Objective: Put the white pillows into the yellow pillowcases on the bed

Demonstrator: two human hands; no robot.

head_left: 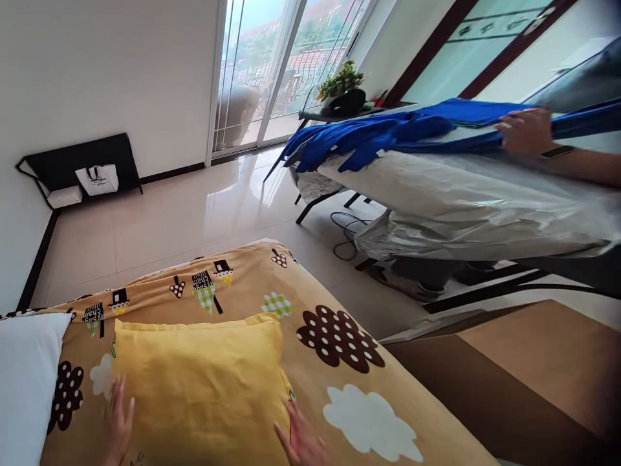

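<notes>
A yellow pillow [204, 382] lies flat on a bed with a tan patterned sheet [373, 421]. At the pillow's left edge is my left hand [120, 417], its fingers spread and slightly blurred. My right hand [301, 435] rests at the opposite edge near the lower right corner, thumb and fingers apart. Neither hand grips the cloth. Left of the pillow, part of a white pillow [29, 382] reaches into view. The bottom of the yellow pillow is cut off by the frame.
A plastic-wrapped mattress [460, 200] with blue cloth [378, 133] stands at right; another person's hand [526, 133] touches the cloth. A cardboard box [543, 369] sits beside the bed. A cable [343, 236] lies on the floor. A white bag [99, 180] leans by the wall.
</notes>
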